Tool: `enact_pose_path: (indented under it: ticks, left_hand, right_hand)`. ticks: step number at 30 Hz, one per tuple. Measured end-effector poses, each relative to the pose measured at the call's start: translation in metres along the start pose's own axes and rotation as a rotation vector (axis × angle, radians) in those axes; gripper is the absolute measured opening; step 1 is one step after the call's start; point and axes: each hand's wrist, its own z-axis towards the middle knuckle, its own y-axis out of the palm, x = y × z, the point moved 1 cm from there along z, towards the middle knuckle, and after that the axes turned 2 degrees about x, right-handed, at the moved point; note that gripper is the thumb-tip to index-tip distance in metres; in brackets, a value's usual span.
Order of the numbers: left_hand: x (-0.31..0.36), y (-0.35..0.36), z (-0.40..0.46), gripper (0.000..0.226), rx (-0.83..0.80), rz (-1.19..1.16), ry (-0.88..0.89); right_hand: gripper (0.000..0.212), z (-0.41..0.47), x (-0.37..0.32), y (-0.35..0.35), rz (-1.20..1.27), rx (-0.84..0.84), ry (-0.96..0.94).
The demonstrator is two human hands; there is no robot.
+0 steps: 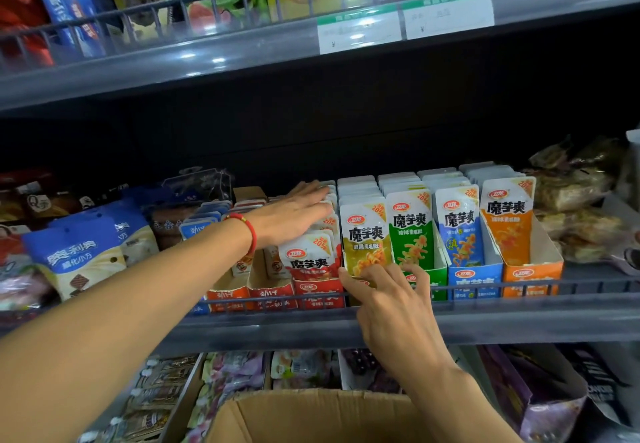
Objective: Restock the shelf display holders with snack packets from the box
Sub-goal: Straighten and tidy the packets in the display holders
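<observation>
Both hands are on the shelf row of snack packets: the left hand (pixel 298 214) lies flat, fingers straight, pressing down on the tops of the red packets (pixel 311 255) in their red holder (pixel 320 292), while the right hand (pixel 388 299) has its fingertips spread loosely against the lower edge of the front yellow packet (pixel 366 235) and the holder front below it, gripping nothing that I can make out (its thumb touches near the seam between red and yellow). The green holder (pixel 437 278), blue holder (pixel 475 278) and orange holder (pixel 531 278) beside them look full. The cardboard box (pixel 311 415) sits open below, at the bottom of the view, its contents hidden.

The risk, as I judge it: the red stack is packed tight and leaning, so a firm push from the flat palm could buckle the front packet over the low holder lip, or nudge the neighbouring yellow row askew. The wire rail (pixel 485 288) should catch a slip, but a tipped packet could still drop toward the box
</observation>
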Motion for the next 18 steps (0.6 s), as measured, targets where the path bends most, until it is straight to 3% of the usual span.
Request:
enact_pose_path:
  ticks: [8, 12, 15, 18]
  left_hand:
    - [0.007, 0.008, -0.030, 0.047, 0.233, 0.122, 0.161]
    - [0.005, 0.000, -0.025, 0.047, 0.285, -0.079, 0.080]
    - [0.002, -0.009, -0.004, 0.045, 0.332, -0.019, 0.013]
    - [0.003, -0.017, 0.018, 0.040, 0.273, 0.034, -0.015]
  right_hand:
    - [0.061, -0.001, 0.000, -0.001, 0.000, 0.004, 0.011]
    - [0.063, 0.000, -0.001, 0.000, 0.015, 0.010, 0.021]
    - [0.064, 0.001, -0.001, 0.001, 0.026, 0.000, 0.023]
    - [0.064, 0.001, 0.000, 0.001, 0.037, -0.011, 0.026]
